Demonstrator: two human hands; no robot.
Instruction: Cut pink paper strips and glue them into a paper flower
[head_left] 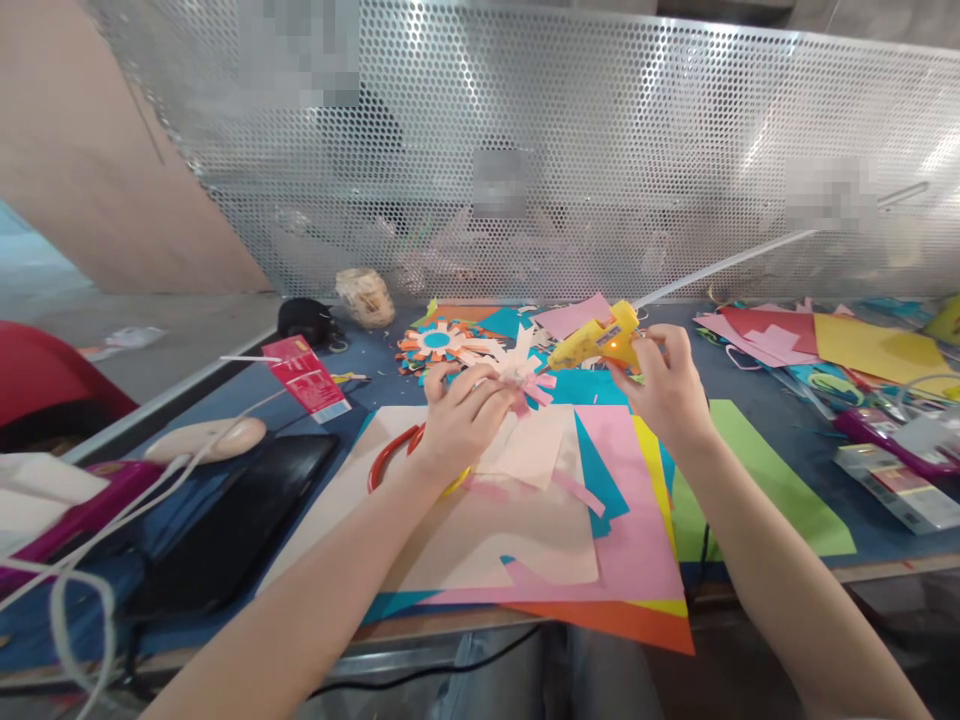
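My left hand (469, 415) is closed on a paper flower (521, 372) with white and pink strips for petals, held above the sheets. In my right hand (666, 385) is a yellow glue gun (596, 338), its small orange light lit and its nozzle pointing left, close to the flower. A long white glue stick (724, 265) sticks out of the gun's back. Beneath my hands lie stacked sheets, a cream sheet (442, 545) over a pink sheet (637, 550). Red-handled scissors (391, 455) lie partly hidden by my left hand. Behind them is an orange-and-white paper flower (439, 342) with a blue centre.
A black phone-like slab (247, 520), a red packet (307, 378) and white cables (82, 600) are at left. Green paper (757, 490) lies at right, with a purple object (877, 435) beyond it. A perforated metal panel (585, 130) stands at the back.
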